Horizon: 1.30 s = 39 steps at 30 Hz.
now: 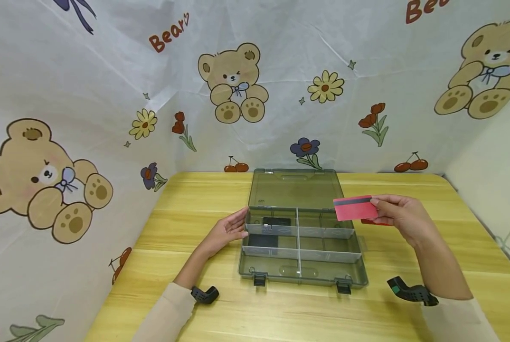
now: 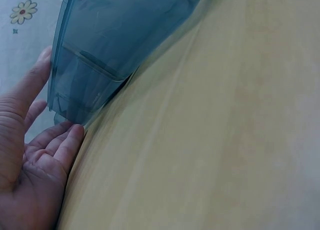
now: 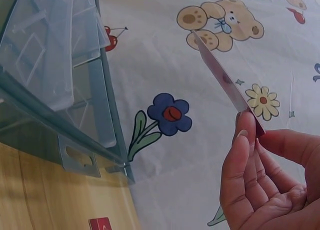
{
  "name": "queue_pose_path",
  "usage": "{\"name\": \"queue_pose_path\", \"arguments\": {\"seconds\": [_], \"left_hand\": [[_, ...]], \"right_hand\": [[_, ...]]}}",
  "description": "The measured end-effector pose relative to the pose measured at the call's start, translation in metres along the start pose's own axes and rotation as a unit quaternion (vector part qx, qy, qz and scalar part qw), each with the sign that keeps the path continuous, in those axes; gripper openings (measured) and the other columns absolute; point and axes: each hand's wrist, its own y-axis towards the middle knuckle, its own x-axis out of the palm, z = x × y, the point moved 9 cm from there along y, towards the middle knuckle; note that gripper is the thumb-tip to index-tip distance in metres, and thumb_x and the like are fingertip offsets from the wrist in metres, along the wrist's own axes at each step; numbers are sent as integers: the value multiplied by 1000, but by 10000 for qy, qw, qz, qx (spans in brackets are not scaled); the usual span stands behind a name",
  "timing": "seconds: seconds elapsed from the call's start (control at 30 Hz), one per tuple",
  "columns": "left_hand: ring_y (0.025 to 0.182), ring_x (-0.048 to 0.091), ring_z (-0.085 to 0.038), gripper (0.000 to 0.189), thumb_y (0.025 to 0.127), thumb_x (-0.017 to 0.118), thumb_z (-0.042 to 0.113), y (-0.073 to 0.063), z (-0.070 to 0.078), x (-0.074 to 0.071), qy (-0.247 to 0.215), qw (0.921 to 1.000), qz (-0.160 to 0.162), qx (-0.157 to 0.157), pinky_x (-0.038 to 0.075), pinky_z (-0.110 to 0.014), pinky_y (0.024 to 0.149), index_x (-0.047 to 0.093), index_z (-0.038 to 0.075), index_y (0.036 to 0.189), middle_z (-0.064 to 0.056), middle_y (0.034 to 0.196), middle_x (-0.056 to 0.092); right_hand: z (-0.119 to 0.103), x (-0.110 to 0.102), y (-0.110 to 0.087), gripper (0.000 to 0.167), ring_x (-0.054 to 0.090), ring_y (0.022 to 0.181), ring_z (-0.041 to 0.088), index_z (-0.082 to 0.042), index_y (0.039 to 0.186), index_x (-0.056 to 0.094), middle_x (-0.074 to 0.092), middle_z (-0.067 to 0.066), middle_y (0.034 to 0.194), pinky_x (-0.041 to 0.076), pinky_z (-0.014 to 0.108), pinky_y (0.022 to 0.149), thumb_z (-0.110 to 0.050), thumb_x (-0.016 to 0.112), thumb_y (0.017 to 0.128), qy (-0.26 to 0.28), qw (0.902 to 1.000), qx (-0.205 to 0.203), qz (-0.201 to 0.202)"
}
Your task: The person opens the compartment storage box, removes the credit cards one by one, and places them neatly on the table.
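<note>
A see-through grey-green plastic divider box [image 1: 303, 280] lies on the table with its lid [image 1: 295, 187] swung back. My left hand [image 1: 226, 232] rests against the box's left side, its fingers loose. In the left wrist view the thumb lies along the box wall and the fingertips are at its lower corner. Between thumb and fingers, my right hand [image 1: 402, 218] pinches a red card [image 1: 353, 210] with a dark stripe, held up beside the box's right side. Dark flat pieces lie in the left back compartment and the left middle compartment [image 1: 263, 241].
Below the right hand a second red card [image 3: 100, 223] lies on the wooden table [image 1: 186, 199], partly hidden in the head view. Two black latches [image 1: 344, 287] stick out at the box's front. A bear-printed cloth [image 1: 280, 128] hangs behind.
</note>
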Motion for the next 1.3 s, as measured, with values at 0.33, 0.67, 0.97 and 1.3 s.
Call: {"name": "queue_pose_path", "arguments": {"seconds": [0.33, 0.67, 0.97, 1.3], "left_hand": [[150, 29, -26, 78, 95, 74, 12, -7, -4, -2, 35, 10000, 65, -43, 36, -29, 117, 32, 15, 160, -7, 165, 29], [151, 27, -28, 76, 96, 71, 9, -7, -3, -1, 24, 10000, 18, 29, 36, -29, 117, 31, 15, 161, -9, 165, 28], [151, 27, -28, 76, 96, 71, 7, -4, 0, -1, 1, 10000, 15, 58, 34, -32, 118, 31, 14, 161, -9, 165, 27], [151, 27, -27, 76, 96, 71, 6, 0, 0, 1, -21, 10000, -6, 60, 34, -30, 117, 32, 14, 160, -9, 165, 28]], "right_hand": [[3, -13, 0, 13, 68, 71, 15, -10, 105, 79, 73, 2, 87, 64, 27, 68, -15, 69, 98, 208, 9996, -57, 185], [-4, -29, -1, 13, 69, 69, 14, -12, 101, 81, 74, 1, 86, 63, 25, 67, -10, 69, 98, 563, 9974, -272, 347], [-3, -45, 0, 15, 72, 72, 16, -7, 102, 81, 74, 2, 92, 64, 29, 71, -5, 65, 99, 1131, 9926, -250, 355], [0, -62, -1, 18, 73, 70, 17, -6, 100, 81, 75, 3, 91, 64, 29, 69, -3, 64, 99, 1409, 9882, -284, 528]]}}
